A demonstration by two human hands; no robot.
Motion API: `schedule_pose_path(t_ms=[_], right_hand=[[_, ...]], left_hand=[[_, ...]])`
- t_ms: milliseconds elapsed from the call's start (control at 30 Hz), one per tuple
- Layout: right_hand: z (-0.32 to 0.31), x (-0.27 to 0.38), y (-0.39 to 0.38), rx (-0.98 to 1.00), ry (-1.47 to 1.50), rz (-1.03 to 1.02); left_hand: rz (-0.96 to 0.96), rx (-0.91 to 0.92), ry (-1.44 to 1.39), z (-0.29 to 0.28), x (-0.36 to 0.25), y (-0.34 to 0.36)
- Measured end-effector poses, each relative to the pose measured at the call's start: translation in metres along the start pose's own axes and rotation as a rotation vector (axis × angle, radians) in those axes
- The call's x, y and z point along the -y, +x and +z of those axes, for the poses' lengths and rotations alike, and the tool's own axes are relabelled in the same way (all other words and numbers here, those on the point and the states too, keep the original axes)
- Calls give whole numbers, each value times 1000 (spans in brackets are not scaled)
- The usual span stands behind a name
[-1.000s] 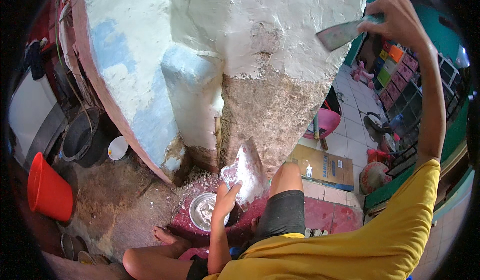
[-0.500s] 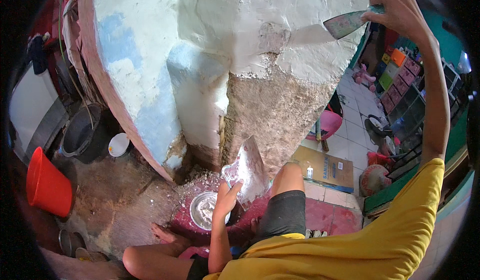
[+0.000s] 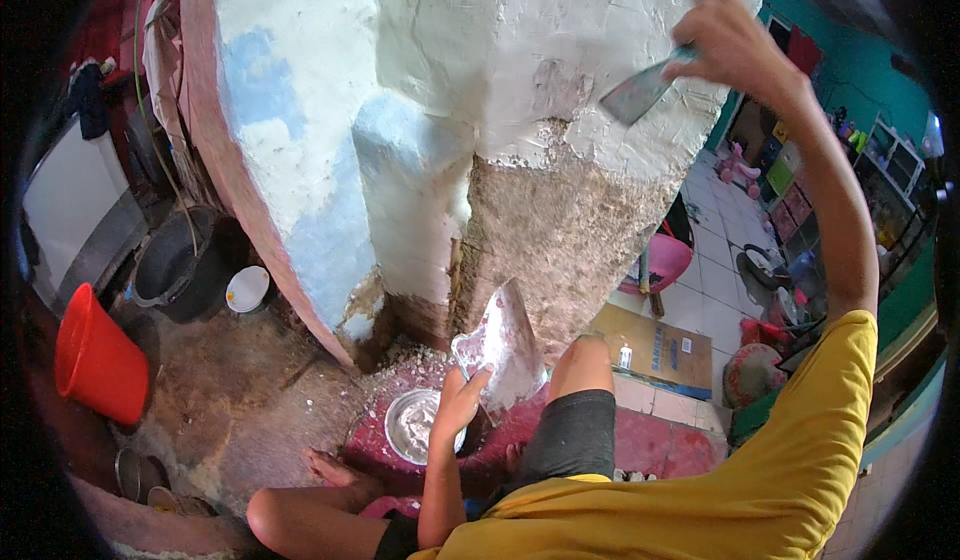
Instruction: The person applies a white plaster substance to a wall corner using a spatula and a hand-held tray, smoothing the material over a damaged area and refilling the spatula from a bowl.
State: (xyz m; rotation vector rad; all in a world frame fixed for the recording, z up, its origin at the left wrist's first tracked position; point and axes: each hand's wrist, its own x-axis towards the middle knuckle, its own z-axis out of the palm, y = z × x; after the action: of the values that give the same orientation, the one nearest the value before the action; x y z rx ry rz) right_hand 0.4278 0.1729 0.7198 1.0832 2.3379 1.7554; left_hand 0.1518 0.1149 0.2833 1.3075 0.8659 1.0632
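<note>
My right hand (image 3: pixel 735 45) is raised at the upper right, its fingers closed on the handle of a wide-bladed putty knife (image 3: pixel 636 94). The blade points left and down over the white-plastered wall (image 3: pixel 430 35); I cannot tell whether it touches. Below that, a patch of bare brown render (image 3: pixel 545 225) shows. Low in the middle, my left hand (image 3: pixel 458 400) grips the edge of a plaster-smeared flat sheet (image 3: pixel 510 345), tilted upward in front of the wall's foot. Beside that hand, a round tub (image 3: pixel 398 446) of white plaster paste stands on the red floor.
An orange-red bucket (image 3: pixel 98 355), a black tub (image 3: pixel 180 272) and a white lid-like disc (image 3: pixel 248 289) stand at left. Flattened cardboard (image 3: pixel 655 348) lies right of my knee, near a pink basin (image 3: pixel 668 260). Plaster crumbs litter the wall's base.
My right hand has moved left and slightly down with the putty knife, its blade now further in over the wall. My left hand and the sheet keep nearly the same position.
</note>
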Motion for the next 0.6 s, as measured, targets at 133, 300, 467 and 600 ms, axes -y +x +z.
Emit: schedule_pose_path(t_ms=[133, 300, 467, 600], right_hand=[[-78, -8, 11, 266, -123, 282], [-16, 31, 15, 81, 83, 6], [8, 60, 25, 282, 54, -6], [7, 32, 20, 159, -51, 35]], left_hand=[[17, 1, 16, 2, 18, 6], [-24, -12, 114, -10, 31, 3], [50, -52, 55, 0, 11, 3], [20, -42, -12, -1, -6, 0]])
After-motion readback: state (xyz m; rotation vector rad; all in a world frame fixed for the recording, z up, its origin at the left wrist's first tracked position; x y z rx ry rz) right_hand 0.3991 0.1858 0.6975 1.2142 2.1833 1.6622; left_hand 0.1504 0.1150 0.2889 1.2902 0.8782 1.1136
